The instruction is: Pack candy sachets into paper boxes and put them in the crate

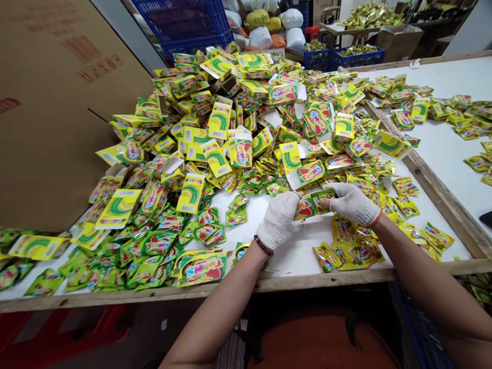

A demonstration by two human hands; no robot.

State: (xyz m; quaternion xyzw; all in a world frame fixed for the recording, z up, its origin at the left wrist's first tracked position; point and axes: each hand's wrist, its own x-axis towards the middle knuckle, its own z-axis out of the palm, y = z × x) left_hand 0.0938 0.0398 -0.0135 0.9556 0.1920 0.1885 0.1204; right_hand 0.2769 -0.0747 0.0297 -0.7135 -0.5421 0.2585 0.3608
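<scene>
Green-and-yellow foil sachet (312, 203), gripped between both white-gloved hands, long axis set 9-to-3 o'clock: left hand (279, 221) closed on its 9 o'clock end, right hand (353, 204) pinched on its 3 o'clock end, neither clearly nearer. Around it, on a wood-edged white table (269, 281), loose sachets (346, 251); at 12 o'clock, heaped yellow cartons (219, 120); farther out, blue crates (355, 57).

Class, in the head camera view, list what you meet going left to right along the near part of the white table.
Green sachets → large green sachet → left gloved hand → printed packet → right gloved hand → yellow sachet → wooden rail
</scene>
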